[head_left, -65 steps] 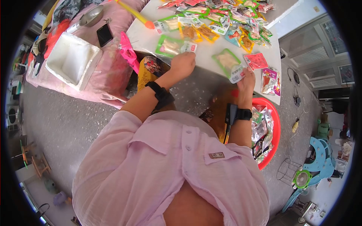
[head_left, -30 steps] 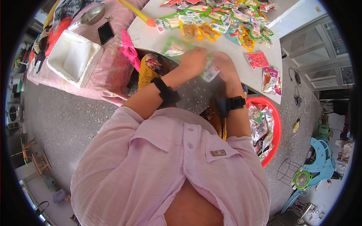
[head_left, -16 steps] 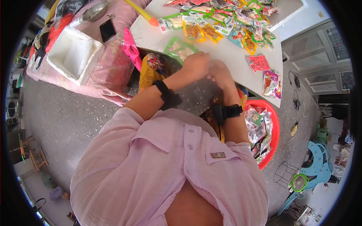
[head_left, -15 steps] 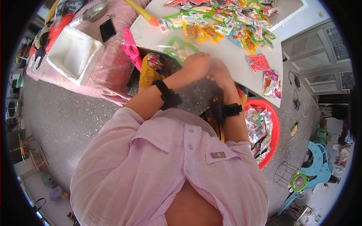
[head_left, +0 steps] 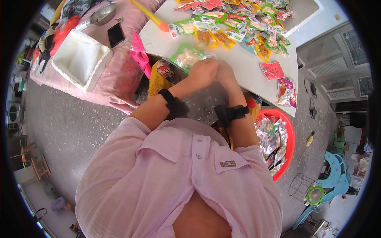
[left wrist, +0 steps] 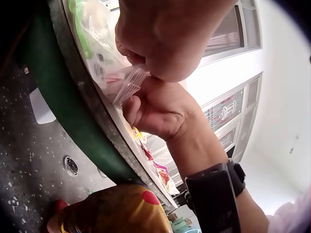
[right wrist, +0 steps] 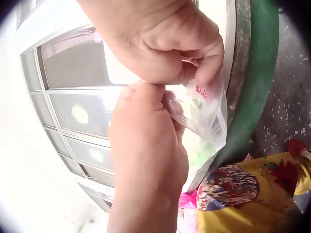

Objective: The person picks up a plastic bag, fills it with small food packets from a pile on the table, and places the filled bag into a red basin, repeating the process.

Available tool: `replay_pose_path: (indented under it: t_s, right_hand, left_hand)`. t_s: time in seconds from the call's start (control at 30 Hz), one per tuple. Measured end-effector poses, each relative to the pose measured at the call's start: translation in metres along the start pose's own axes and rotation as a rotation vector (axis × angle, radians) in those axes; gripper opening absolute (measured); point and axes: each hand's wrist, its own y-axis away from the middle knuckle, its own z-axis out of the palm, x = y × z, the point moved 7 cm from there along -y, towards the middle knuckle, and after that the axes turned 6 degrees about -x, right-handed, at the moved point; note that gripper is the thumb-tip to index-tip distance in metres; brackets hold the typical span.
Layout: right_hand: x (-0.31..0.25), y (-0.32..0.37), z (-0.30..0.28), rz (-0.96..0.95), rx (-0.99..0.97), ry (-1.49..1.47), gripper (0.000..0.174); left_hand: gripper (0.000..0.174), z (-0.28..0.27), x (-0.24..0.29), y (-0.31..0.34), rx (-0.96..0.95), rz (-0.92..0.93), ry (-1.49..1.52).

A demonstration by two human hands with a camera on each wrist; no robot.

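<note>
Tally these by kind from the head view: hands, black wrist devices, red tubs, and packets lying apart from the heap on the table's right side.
Left hand, right hand: 2
Black wrist devices: 2
Red tub: 1
Red packet, purple-edged packet: 2
Total: 7

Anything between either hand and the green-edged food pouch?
Nothing visible: the left hand and right hand both grip the green-edged food pouch directly, at its printed end. The yellow-edged pouches lie farther back on the white table, out of the way.

The left hand [left wrist: 170, 39] and right hand [left wrist: 158, 108] touch, pinching a green-edged packet [left wrist: 108, 70] at the near table edge [left wrist: 109, 124], a black device [left wrist: 212, 199] on the right wrist.
</note>
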Motion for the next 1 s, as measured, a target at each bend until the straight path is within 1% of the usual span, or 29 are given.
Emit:
replay_pose_path:
  t_s: [0.03, 0.13, 0.2, 0.27, 0.3, 0.37, 0.43, 0.47, 0.53, 0.63, 0.67, 0.73, 0.77, 0.83, 0.87, 0.93, 0.97, 1.0]
  right_hand:
    - [0.002, -0.001, -0.001, 0.010, 0.032, -0.003, 0.022]
    - [0.007, -0.008, -0.002, -0.084, 0.086, 0.281, 0.022]
    - [0.014, -0.010, 0.002, -0.105, 0.010, 0.183, 0.019]
    - [0.023, -0.012, 0.006, -0.107, -0.047, -0.008, 0.018]
    - [0.026, -0.012, 0.007, -0.098, -0.067, -0.147, 0.017]
    - [0.033, -0.013, 0.009, -0.029, -0.102, -0.394, 0.017]
    - [0.029, -0.004, 0.013, 0.093, -0.133, -0.610, 0.018]
    - [0.026, -0.002, 0.012, 0.049, -0.122, -0.538, 0.018]
    - [0.018, -0.001, 0.010, -0.049, -0.101, -0.397, 0.018]
    - [0.019, -0.010, 0.005, -0.101, -0.031, -0.385, 0.029]
    - [0.019, -0.010, -0.003, -0.111, 0.067, -0.392, 0.033]
    - [0.001, 0.000, -0.018, -0.131, 0.263, -0.404, 0.043]
    - [0.006, -0.003, -0.023, -0.166, 0.324, -0.394, 0.046]
    - [0.015, -0.008, -0.036, -0.237, 0.450, -0.373, 0.052]
    - [0.024, -0.010, -0.040, -0.186, 0.439, -0.366, 0.052]
    - [0.023, 0.002, -0.049, -0.081, 0.421, -0.352, 0.052]
    - [0.027, 0.000, -0.055, -0.124, 0.436, -0.368, 0.050]
    - [0.037, -0.002, -0.061, -0.162, 0.451, -0.382, 0.048]
  left_hand:
    - [0.009, -0.003, 0.002, 0.000, 0.025, 0.012, 0.014]
    - [0.009, -0.001, 0.001, 0.002, 0.058, 0.055, 0.032]
    - [0.009, 0.000, 0.002, 0.001, 0.036, 0.045, 0.045]
    - [0.010, 0.001, 0.006, -0.004, -0.021, 0.003, 0.067]
    - [0.010, 0.004, 0.004, -0.009, -0.091, -0.059, 0.048]
    - [0.011, 0.012, -0.003, -0.017, -0.226, -0.182, 0.012]
    - [0.012, 0.016, -0.006, -0.019, -0.273, -0.209, 0.007]
    - [0.012, 0.018, -0.008, -0.019, -0.297, -0.220, 0.004]
    - [0.012, 0.020, -0.008, -0.015, -0.269, -0.186, 0.053]
    - [0.012, 0.011, -0.001, -0.024, -0.228, -0.101, 0.120]
    - [0.012, 0.009, 0.004, -0.028, -0.214, -0.070, 0.145]
    - [0.013, 0.012, 0.006, -0.041, -0.203, -0.013, 0.165]
    - [0.013, 0.013, 0.008, -0.047, -0.197, 0.018, 0.174]
    - [0.015, 0.021, 0.007, -0.052, -0.257, 0.013, 0.165]
    - [0.015, 0.024, 0.005, -0.054, -0.287, 0.010, 0.161]
    - [0.016, 0.010, -0.001, -0.060, -0.199, 0.073, 0.017]
    - [0.017, 0.002, -0.007, -0.062, -0.158, 0.105, -0.054]
    - [0.017, -0.003, -0.031, -0.070, -0.108, 0.043, -0.115]
